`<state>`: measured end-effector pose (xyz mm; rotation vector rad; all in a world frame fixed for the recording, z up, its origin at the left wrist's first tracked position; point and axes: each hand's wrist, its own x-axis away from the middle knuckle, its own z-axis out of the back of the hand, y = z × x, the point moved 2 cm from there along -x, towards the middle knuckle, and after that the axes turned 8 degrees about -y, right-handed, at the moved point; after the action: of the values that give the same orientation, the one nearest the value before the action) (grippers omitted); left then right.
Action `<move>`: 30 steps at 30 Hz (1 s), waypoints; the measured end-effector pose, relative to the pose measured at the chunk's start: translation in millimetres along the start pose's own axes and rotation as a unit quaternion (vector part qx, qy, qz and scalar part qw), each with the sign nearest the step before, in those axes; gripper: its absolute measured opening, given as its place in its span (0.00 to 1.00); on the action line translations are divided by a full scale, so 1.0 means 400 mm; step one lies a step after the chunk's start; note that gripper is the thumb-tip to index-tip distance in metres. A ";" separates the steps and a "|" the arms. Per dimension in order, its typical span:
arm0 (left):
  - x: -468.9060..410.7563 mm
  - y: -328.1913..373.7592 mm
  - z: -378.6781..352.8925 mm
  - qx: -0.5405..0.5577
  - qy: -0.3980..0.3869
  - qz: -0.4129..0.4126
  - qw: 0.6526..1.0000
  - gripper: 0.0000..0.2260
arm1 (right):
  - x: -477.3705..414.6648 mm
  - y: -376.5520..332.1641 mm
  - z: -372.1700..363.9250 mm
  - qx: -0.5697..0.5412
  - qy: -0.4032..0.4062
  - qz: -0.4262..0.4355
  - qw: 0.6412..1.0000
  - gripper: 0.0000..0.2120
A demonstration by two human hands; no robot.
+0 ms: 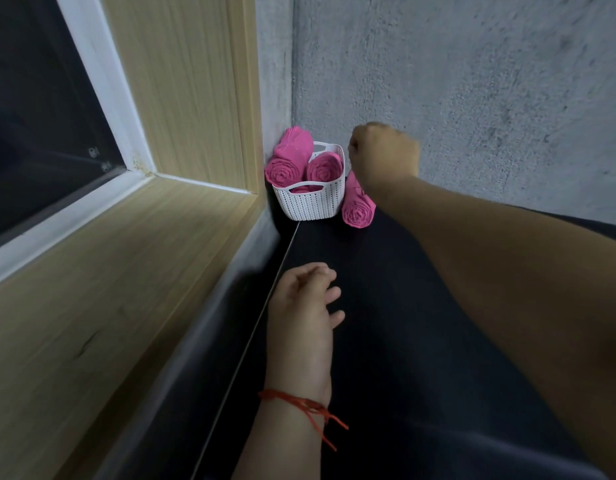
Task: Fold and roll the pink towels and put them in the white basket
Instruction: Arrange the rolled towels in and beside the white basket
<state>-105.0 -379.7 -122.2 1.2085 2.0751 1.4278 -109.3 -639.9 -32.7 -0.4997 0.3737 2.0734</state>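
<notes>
Pink towels are seen rolled up in the far corner, at about 12 o'clock from the person. Two rolled towels sit in the white basket [308, 202]: the left roll [284, 168] sticks up over the rim at 10 o'clock and leans on the grey wall [472, 81], and the middle roll [324, 168] is tucked inside beside it. A third roll [357, 206] is seen outside the basket, touching its right side at 3 o'clock, standing tilted on the dark surface [368, 341]. Small marks are seen on the dark window glass [40, 98] at 9 o'clock, but they are too small to be read. No other writing is seen. The right hand [384, 154] is stretched far out at 1 o'clock, with the arm long and straight, and it is closed into a fist just above the third roll; whether anything is held in it cannot be told. The left hand [304, 306] is laid low at 6 o'clock with its fingers loosely spread, holding nothing. A red string [299, 403] is tied around the left wrist. A wooden window frame [182, 98] is seen at 10 o'clock.
</notes>
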 end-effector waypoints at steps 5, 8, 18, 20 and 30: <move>0.003 -0.008 -0.003 -0.016 0.015 -0.041 0.999 0.04 | 0.017 -0.030 -0.004 -0.020 -0.029 0.038 0.999 0.09; -0.003 -0.005 -0.001 -0.010 0.034 -0.061 0.998 0.03 | 0.034 -0.057 -0.018 -0.045 -0.057 0.079 0.994 0.12; -0.016 -0.012 0.013 0.003 0.038 -0.052 0.998 0.07 | 0.057 -0.095 -0.111 -0.021 -0.171 0.149 0.974 0.20; -0.017 -0.014 0.014 0.001 0.036 -0.060 0.998 0.06 | 0.057 -0.092 -0.118 -0.024 -0.179 0.134 0.974 0.18; -0.004 0.002 -0.017 0.014 0.016 -0.082 0.996 0.10 | 0.116 -0.043 -0.094 -0.053 -0.180 0.132 0.973 0.11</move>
<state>-108.3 -384.9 -118.8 1.0064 2.1670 1.3560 -109.3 -614.0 -89.2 -0.1298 0.1188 2.3956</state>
